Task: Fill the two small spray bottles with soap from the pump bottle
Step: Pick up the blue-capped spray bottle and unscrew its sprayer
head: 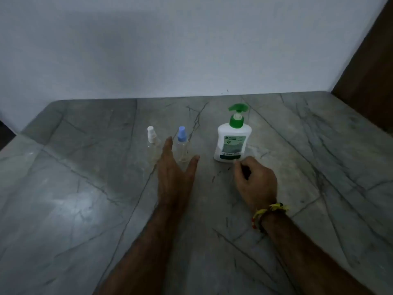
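Left hand (174, 169) flat, fingers spread, reaching between two capped spray bottles, white-capped bottle (151, 141) at 11 o'clock, blue-capped bottle (182, 143) at 1. Right hand (255, 179), loosely curled and holding nothing, lies at 5 o'clock of the pump bottle (232, 139). Risk: light empty bottles likely tip if brushed.

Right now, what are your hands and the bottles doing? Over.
Left hand open, reaching at blue-capped spray bottle. Right hand loosely curled, empty, near pump bottle. White-capped spray bottle capped. Nothing blocking.

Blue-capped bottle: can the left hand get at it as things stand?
Probably yes. The left hand is open, fingers and thumb spread, right in front of the blue-capped bottle, with nothing between them. The white-capped bottle stands apart to its left, the pump bottle well to its right.
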